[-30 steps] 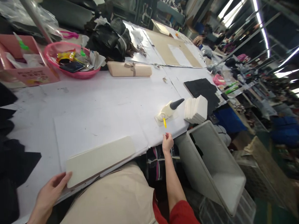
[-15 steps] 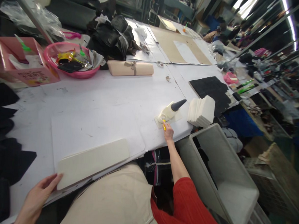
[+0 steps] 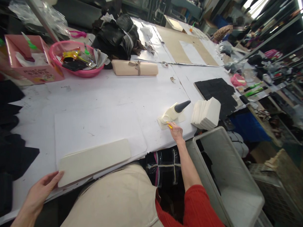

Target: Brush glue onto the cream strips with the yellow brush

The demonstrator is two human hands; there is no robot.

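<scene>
Boards (image 3: 95, 161) lie stacked along the near edge of our table (image 3: 98, 98); our left hand (image 3: 42, 190) touches their left end, but we cannot tell whether it grips. Farther out, our right hand (image 3: 176, 131) pinches a yellow handle (image 3: 169, 125), its tip at a cream bottle (image 3: 171, 112). Beside that stands a white stack (image 3: 206, 114); beyond lies a beige roll (image 3: 126, 68).

Workshop, cluttered benches running back under strip lighting.
White-covered table (image 3: 103, 93) in foreground, brown sheet (image 3: 167, 40) over its far stretch. Slanting metal pole (image 3: 41, 18) at left; blue-grey bench (image 3: 187, 4) beyond. Strip light (image 3: 302, 5) upper right; bright panes (image 3: 265, 3) nearby, window or lamp unclear. Dark green floor (image 3: 295, 166) at right, blurred.
</scene>
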